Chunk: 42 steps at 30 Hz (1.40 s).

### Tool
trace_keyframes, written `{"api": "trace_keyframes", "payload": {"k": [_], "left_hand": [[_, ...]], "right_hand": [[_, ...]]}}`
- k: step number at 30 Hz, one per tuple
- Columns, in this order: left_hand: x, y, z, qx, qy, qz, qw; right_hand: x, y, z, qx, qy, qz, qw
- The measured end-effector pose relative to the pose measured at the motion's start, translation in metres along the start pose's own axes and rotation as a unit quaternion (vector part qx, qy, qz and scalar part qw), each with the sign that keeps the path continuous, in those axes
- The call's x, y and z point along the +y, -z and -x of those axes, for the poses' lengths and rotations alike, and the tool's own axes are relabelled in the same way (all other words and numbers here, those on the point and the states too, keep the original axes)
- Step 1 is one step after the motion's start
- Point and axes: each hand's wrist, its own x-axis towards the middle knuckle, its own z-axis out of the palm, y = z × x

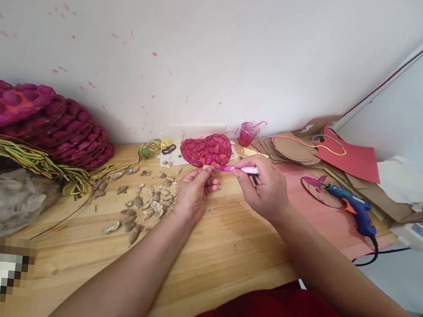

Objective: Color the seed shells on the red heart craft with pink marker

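Note:
My left hand (194, 191) is closed, pinching something small at its fingertips that is too small to make out. My right hand (263, 186) grips a white pen-like brush or marker (246, 169) with a pink-stained front end. Its tip points left and meets the fingertips of my left hand. Just behind both hands lies a red piece covered in magenta-painted peanut shells (207, 149), resting partly on white paper (169, 157). Loose unpainted peanut shells (149, 205) are scattered to the left of my left hand.
At the left, magenta shell-covered pieces (60, 122) are stacked beside green-yellow cords (45, 161) and a plastic bag (14, 201). A pink-stained cup (249, 133) stands by the wall. Cardboard discs (295, 149), red paper (351, 158) and a blue glue gun (357, 209) with a cable lie right.

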Motion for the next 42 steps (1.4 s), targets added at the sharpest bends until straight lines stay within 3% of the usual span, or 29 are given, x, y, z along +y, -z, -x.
{"api": "trace_keyframes", "payload": {"k": [8,15,22,27,42], "left_hand": [[-0.001,-0.002,0.002,0.002,-0.012,-0.019,1.0],[0.0,-0.002,0.002,0.008,-0.013,-0.01,1.0],[0.0,-0.003,0.002,0.009,-0.014,-0.012,1.0],[-0.001,-0.002,0.002,0.005,-0.02,-0.023,1.0],[-0.01,0.005,-0.001,-0.017,-0.084,-0.098,0.992]], "right_hand": [[0.001,0.002,0.001,-0.018,-0.059,-0.039,0.997],[0.008,0.007,-0.002,0.012,-0.081,-0.044,0.996],[0.006,0.004,-0.001,-0.014,-0.062,-0.061,0.996],[0.008,0.006,-0.001,0.013,-0.076,-0.065,0.995],[0.009,0.007,-0.002,-0.02,-0.073,-0.072,0.995]]}}
